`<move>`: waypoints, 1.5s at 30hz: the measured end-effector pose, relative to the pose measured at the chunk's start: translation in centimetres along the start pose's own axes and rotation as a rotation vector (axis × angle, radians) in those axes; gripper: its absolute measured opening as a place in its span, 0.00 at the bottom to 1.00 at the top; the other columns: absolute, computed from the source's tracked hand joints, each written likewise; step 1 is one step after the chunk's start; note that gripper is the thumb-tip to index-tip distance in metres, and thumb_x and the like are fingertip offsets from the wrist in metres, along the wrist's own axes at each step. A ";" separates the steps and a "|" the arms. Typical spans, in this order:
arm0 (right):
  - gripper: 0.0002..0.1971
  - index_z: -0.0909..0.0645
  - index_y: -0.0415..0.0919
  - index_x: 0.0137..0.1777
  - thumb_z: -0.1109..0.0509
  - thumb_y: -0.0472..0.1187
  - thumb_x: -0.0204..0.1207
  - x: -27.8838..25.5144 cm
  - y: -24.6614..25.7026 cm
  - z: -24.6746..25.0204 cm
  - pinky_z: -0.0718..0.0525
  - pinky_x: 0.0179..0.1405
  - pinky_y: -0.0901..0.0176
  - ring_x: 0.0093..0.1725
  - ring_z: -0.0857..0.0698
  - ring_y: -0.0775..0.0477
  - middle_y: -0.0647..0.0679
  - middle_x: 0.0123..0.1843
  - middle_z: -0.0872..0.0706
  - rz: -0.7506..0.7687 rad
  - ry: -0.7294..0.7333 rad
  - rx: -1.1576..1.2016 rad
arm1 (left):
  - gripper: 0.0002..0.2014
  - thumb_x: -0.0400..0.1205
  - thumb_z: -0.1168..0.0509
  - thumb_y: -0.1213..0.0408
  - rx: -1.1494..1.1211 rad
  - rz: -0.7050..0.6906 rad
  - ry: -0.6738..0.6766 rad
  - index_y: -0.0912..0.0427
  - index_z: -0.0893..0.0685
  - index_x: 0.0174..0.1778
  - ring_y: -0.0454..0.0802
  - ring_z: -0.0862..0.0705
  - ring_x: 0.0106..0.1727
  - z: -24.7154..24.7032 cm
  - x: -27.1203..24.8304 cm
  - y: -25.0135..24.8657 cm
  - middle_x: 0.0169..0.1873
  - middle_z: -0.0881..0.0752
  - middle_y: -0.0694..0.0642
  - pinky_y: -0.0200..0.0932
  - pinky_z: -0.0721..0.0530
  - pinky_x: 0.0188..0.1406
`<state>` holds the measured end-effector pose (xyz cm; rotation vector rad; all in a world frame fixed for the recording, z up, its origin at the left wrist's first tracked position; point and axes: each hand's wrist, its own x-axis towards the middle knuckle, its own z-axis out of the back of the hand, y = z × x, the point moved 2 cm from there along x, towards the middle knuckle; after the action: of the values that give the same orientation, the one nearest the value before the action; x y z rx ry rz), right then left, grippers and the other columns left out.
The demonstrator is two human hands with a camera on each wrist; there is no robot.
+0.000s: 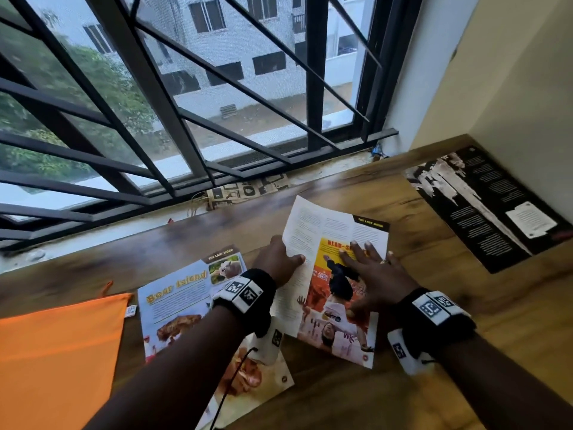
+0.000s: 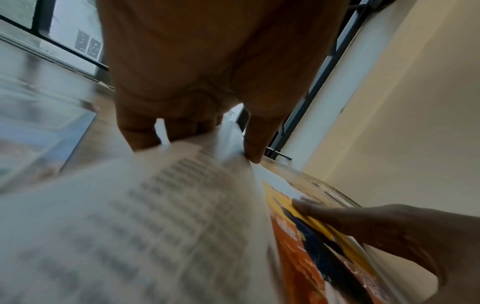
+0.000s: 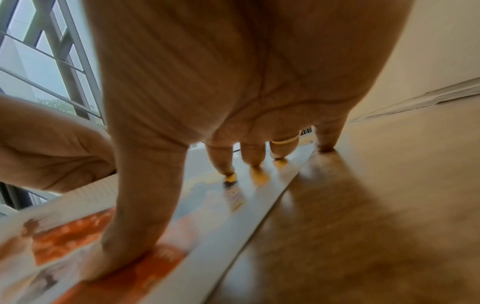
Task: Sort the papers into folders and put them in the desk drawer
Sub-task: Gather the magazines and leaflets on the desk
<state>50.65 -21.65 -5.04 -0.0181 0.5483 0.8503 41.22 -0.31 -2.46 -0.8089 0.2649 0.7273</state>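
Observation:
A white text sheet (image 1: 313, 237) overlaps the left part of a yellow-and-orange magazine page (image 1: 338, 308) in the middle of the wooden desk (image 1: 465, 321). My left hand (image 1: 285, 259) pinches the text sheet's left edge, thumb on top and fingers curled beneath; the left wrist view shows that sheet (image 2: 155, 216) lifted off the desk. My right hand (image 1: 366, 274) lies flat with spread fingers and presses the orange page (image 3: 161, 259) down. A "Bear Island" page (image 1: 176, 299) lies to the left, partly under my left forearm, with another brownish page (image 1: 257, 377) below it.
An orange fabric pouch (image 1: 55, 352) lies flat at the desk's left front. A black printed page (image 1: 483, 206) sits at the far right near the wall. A barred window (image 1: 186, 103) runs along the back, with a patterned paper (image 1: 248, 190) on its sill.

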 end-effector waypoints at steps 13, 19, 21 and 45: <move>0.19 0.23 0.47 0.67 0.27 0.44 0.77 -0.7 3.2 1.3 0.20 0.51 0.55 0.54 0.14 0.47 0.52 0.56 0.12 -0.229 -0.547 0.909 | 0.20 0.81 0.34 0.76 -0.705 -0.056 -0.099 0.52 0.24 0.65 0.56 0.08 0.50 4.0 -5.8 5.8 0.57 0.11 0.58 0.57 0.09 0.47; 0.08 0.17 0.39 0.50 0.23 0.33 0.73 1.2 8.5 -0.3 0.12 0.49 0.48 0.47 0.10 0.45 0.42 0.51 0.09 -0.110 -0.324 1.037 | 0.22 0.82 0.31 0.71 -0.620 0.009 -0.224 0.48 0.26 0.67 0.54 0.10 0.53 6.0 -11.1 12.5 0.58 0.11 0.56 0.61 0.11 0.56; 0.08 0.17 0.40 0.48 0.22 0.32 0.71 1.6 11.5 -1.0 0.11 0.50 0.41 0.46 0.10 0.45 0.45 0.48 0.09 -0.066 -0.279 1.028 | 0.26 0.80 0.29 0.68 -0.543 0.077 -0.280 0.45 0.30 0.70 0.53 0.12 0.56 6.7 -13.0 15.9 0.64 0.15 0.58 0.61 0.12 0.58; 0.05 0.14 0.34 0.43 0.27 0.29 0.68 4.6 22.0 -3.3 0.16 0.42 0.52 0.42 0.13 0.40 0.37 0.42 0.10 -0.135 -0.272 0.777 | 0.30 0.80 0.29 0.53 0.232 0.076 -0.368 0.54 0.30 0.76 0.60 0.27 0.74 7.1 -14.9 24.3 0.82 0.41 0.56 0.51 0.21 0.67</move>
<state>35.89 -4.43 -5.66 0.7519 0.5815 0.4544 13.45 8.99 -4.24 -0.4357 0.0461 0.8835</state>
